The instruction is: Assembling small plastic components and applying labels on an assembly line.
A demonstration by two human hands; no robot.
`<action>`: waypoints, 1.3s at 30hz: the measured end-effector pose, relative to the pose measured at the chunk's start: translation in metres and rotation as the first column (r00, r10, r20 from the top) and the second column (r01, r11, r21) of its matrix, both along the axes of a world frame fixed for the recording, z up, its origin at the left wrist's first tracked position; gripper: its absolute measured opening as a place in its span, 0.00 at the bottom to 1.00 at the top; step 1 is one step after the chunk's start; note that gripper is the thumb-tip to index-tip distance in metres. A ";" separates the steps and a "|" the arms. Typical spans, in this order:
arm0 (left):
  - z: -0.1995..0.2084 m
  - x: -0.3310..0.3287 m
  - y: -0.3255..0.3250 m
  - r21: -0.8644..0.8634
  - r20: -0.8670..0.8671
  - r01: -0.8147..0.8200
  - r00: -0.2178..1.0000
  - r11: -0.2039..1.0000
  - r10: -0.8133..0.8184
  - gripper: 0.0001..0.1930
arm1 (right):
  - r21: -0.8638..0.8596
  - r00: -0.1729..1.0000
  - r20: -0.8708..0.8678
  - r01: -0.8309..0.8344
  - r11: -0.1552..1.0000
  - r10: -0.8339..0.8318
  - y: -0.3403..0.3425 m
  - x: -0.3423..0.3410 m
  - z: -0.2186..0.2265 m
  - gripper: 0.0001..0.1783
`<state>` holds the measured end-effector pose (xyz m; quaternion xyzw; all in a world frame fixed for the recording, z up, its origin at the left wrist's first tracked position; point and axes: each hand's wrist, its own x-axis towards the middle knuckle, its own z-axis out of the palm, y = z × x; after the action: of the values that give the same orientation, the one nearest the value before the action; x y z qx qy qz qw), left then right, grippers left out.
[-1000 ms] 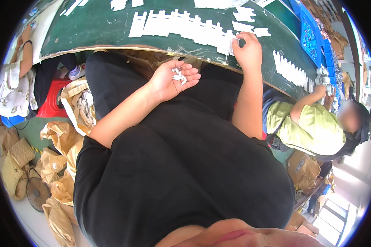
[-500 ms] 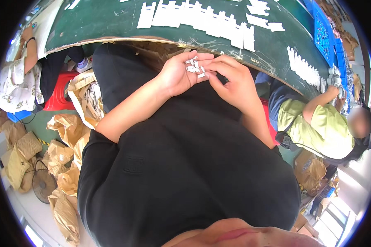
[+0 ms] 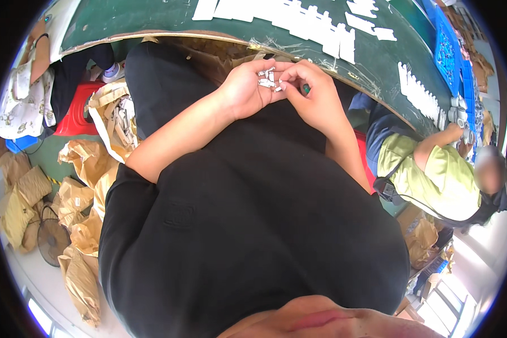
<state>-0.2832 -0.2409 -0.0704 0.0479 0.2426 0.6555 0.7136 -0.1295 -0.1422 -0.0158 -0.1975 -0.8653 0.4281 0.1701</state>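
Note:
My left hand (image 3: pixel 243 93) lies palm up above my lap, near the table edge. Several small white parts (image 3: pixel 266 82) rest loose on its palm and fingers, apparently plastic pieces with metal-like detail too small to make out. My right hand (image 3: pixel 316 93) meets it from the right, thumb and forefinger pinched on one small white part (image 3: pixel 279 88) over the left fingertips. Beyond my hands, a row of flat white plastic pieces (image 3: pixel 298 22) is laid side by side on the green table (image 3: pixel 135 17).
Smaller white pieces (image 3: pixel 419 96) stand in a row on the right, beside blue bins (image 3: pixel 446 50). A person in a light green shirt (image 3: pixel 428 169) works there. At left are another person's arm (image 3: pixel 39 56), an open bag of parts (image 3: pixel 115 115), brown paper bags (image 3: pixel 84 163) and a fan (image 3: pixel 53 242).
My right thumb and forefinger have curled closer together over the left fingers. The small parts in my left palm have shifted slightly. The whole view has moved a little.

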 end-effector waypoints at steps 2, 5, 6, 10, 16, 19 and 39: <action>0.005 0.000 0.000 -0.014 -0.005 -0.002 1.000 1.000 0.002 0.26 | -0.017 1.000 0.007 -0.010 1.000 0.010 0.004 0.002 -0.005 0.04; 0.008 0.001 -0.001 -0.041 -0.036 -0.004 0.999 0.999 0.002 0.24 | -0.226 0.994 -0.083 0.054 0.973 -0.074 0.007 0.004 -0.005 0.04; 0.009 0.001 -0.001 -0.055 -0.061 -0.007 0.998 0.998 0.004 0.24 | -0.226 0.994 -0.080 0.053 0.973 -0.073 0.009 0.004 -0.005 0.04; 0.016 0.003 -0.003 -0.077 -0.150 0.048 0.987 0.996 -0.059 0.22 | -0.442 0.937 -0.243 0.123 0.888 -0.250 0.008 0.004 -0.001 0.07; 0.012 0.002 -0.005 0.084 -0.215 0.134 0.970 0.987 -0.113 0.19 | -0.544 0.921 -0.234 0.142 0.827 -0.312 0.007 0.006 0.003 0.10; 0.014 0.004 -0.006 0.088 -0.331 0.049 0.943 0.995 -0.018 0.16 | -0.512 0.917 -0.239 0.161 0.844 -0.319 0.006 0.004 0.002 0.10; 0.010 -0.003 -0.010 0.216 -0.169 0.079 0.985 0.973 -0.042 0.14 | -0.781 0.937 -0.197 0.028 0.624 -0.289 0.014 0.008 -0.010 0.09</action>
<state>-0.2862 -0.2507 -0.0606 0.1882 0.2240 0.6502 0.7012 -0.1217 -0.1280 -0.0259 -0.2590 -0.5429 0.7625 0.2383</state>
